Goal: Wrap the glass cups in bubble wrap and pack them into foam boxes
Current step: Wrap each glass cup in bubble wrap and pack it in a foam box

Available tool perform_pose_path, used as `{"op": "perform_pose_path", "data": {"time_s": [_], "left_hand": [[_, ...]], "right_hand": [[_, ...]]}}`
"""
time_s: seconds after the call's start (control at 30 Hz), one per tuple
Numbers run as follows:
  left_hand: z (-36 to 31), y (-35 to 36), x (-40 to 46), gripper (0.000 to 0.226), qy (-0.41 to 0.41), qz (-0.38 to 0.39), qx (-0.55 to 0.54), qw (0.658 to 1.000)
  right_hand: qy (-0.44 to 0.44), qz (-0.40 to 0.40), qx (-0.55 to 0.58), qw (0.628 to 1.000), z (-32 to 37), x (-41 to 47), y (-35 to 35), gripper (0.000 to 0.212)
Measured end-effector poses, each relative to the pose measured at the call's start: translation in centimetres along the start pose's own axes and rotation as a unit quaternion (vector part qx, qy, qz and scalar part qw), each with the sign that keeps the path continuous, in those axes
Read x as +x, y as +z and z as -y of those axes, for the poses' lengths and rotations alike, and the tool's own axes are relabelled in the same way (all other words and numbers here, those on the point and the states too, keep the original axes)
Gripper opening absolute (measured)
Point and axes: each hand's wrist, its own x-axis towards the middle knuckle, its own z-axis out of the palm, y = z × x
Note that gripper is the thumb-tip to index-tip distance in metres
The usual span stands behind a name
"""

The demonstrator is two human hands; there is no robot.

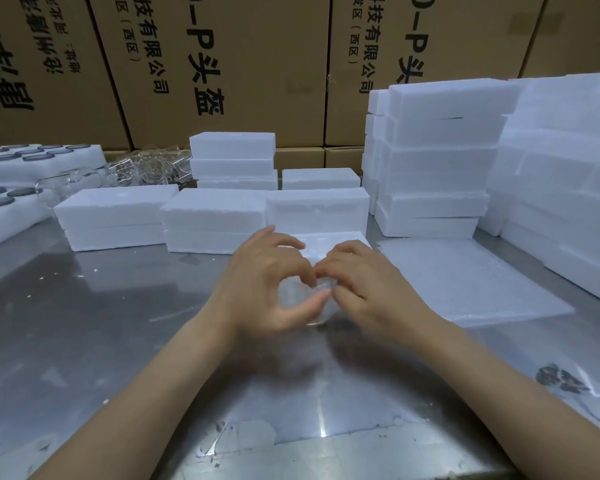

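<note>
Both forearms reach forward from the lower corners and meet at mid-bench. Left hand (267, 282): thumb and forefinger curled into a ring around the glass cup (305, 299), other fingers arched above it. Right hand (364, 285): fingers bent, tips pinching at the cup's upper edge where clear film shows; whether that film is bubble wrap cannot be resolved. Cup sits low between the two hands, close over the bench (84, 323), contact not discernible.

Surface: brushed steel, reflective, with white crumbs scattered. A sheet of bubble wrap (471, 282) lies flat just right of the hands. A row of closed foam boxes (115, 216) stands beyond the hands; taller stacks rise at right (440, 161). More glassware (146, 168) is clustered far left, beside foam trays with dark round discs (0, 199). Printed cardboard cartons (243, 64) wall the back.
</note>
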Motion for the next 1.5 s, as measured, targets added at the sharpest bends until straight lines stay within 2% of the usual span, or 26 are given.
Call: {"op": "perform_pose_path", "data": {"time_s": [0.07,0.17,0.33,0.43,0.53,0.6,0.67,0.73,0.83,0.93,1.03,1.17,1.33,1.43,1.5], "left_hand": [[0.0,0.0,0.2,0.041,0.019,0.04,0.01,0.999],[0.0,0.3,0.3,0.048,0.006,0.118,0.022,0.993],[0.7,0.8,0.0,0.049,-0.009,0.12,0.026,0.992],[0.7,0.8,0.0,0.05,-0.003,0.104,0.03,0.994],[0.7,0.5,-0.2,0.037,-0.033,0.002,-0.053,0.998],[0.8,0.2,-0.1,0.033,-0.057,-0.048,-0.115,0.991],[1.3,0.0,0.0,0.028,-0.083,-0.065,-0.156,0.982],[1.8,-0.1,-0.1,0.031,-0.113,-0.027,-0.177,0.977],[2.1,0.4,-0.4,0.051,-0.111,0.05,-0.144,0.982],[1.7,1.1,-0.2,0.066,-0.091,0.069,-0.081,0.99],[1.7,1.5,-0.2,0.071,-0.099,0.07,-0.08,0.989],[1.6,1.6,0.0,0.069,-0.131,0.053,-0.123,0.982],[1.7,1.0,0.6,0.076,-0.165,-0.02,-0.195,0.967],[2.2,0.9,0.6,0.072,-0.184,-0.053,-0.211,0.959],[2.6,1.2,0.7,0.067,-0.195,-0.059,-0.209,0.956]], "right_hand": [[-0.005,0.033,-0.024,0.999,0.4,0.1,0.1,0.033],[-0.019,0.049,-0.051,0.997,0.8,0.3,0.3,0.015],[-0.049,0.051,-0.104,0.992,0.5,0.4,1.4,0.022],[-0.032,0.03,0.013,0.999,0.3,-0.1,1.4,0.036],[0.033,-0.081,0.166,0.982,0.0,-0.5,0.3,0.041],[0.087,-0.179,0.22,0.955,-0.6,-0.4,-0.5,0.029],[0.129,-0.232,0.236,0.935,-1.4,-0.3,-1.2,0.016],[0.167,-0.199,0.228,0.938,-2.3,-0.4,-1.5,0.011],[0.201,-0.063,0.21,0.955,-3.0,-0.5,-1.7,0.022],[0.184,0.034,0.188,0.964,-3.1,-0.6,-1.8,0.033],[0.131,0.056,0.168,0.976,-3.0,-0.6,-1.1,0.023],[0.092,0.006,0.217,0.972,-2.7,-0.2,-0.6,0.004],[0.099,-0.105,0.328,0.934,-2.7,0.5,-0.9,0.006],[0.095,-0.187,0.345,0.915,-3.0,1.3,-1.4,0.012],[0.1,-0.205,0.339,0.913,-3.4,1.9,-1.4,0.012]]}}
